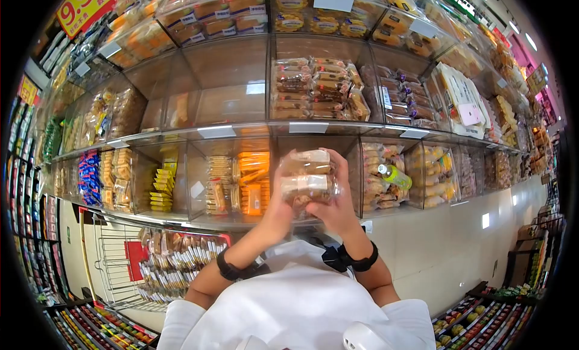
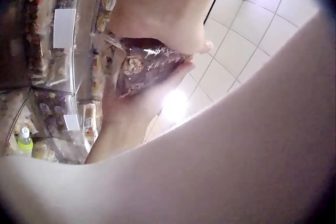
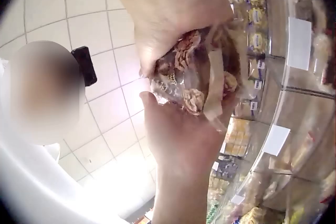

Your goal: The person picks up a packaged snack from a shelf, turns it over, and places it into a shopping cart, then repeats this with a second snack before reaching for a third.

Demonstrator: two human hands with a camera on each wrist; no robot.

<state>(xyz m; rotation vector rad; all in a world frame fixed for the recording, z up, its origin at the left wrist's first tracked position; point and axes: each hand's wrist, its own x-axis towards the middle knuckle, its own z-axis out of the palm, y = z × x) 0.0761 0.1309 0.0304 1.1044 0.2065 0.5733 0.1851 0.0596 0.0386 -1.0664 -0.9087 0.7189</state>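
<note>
In the head view, my left hand (image 1: pixel 278 199) and right hand (image 1: pixel 341 202) hold clear-wrapped brown pastries (image 1: pixel 304 198) between them, one hand on each side, thumbs on the near side. Pale bands cross the wrapping. The left wrist view shows white lettering on the dark pastry wrapper (image 2: pixel 144 66). From the right wrist, lumpy brown pieces (image 3: pixel 193 100) show through the clear film, with my right hand (image 3: pixel 176 19) above and my left hand (image 3: pixel 184 134) below. Behind the hands is a clear-walled shelf bin (image 1: pixel 289 144).
Yellow packets (image 1: pixel 163 187) and orange packs (image 1: pixel 254 181) fill bins on the left. A green-labelled bottle (image 1: pixel 395 176) lies on wrapped snacks at the right. Wrapped breads (image 1: pixel 319 88) sit on the shelf above. A loaded shopping cart (image 1: pixel 117 271) stands at lower left.
</note>
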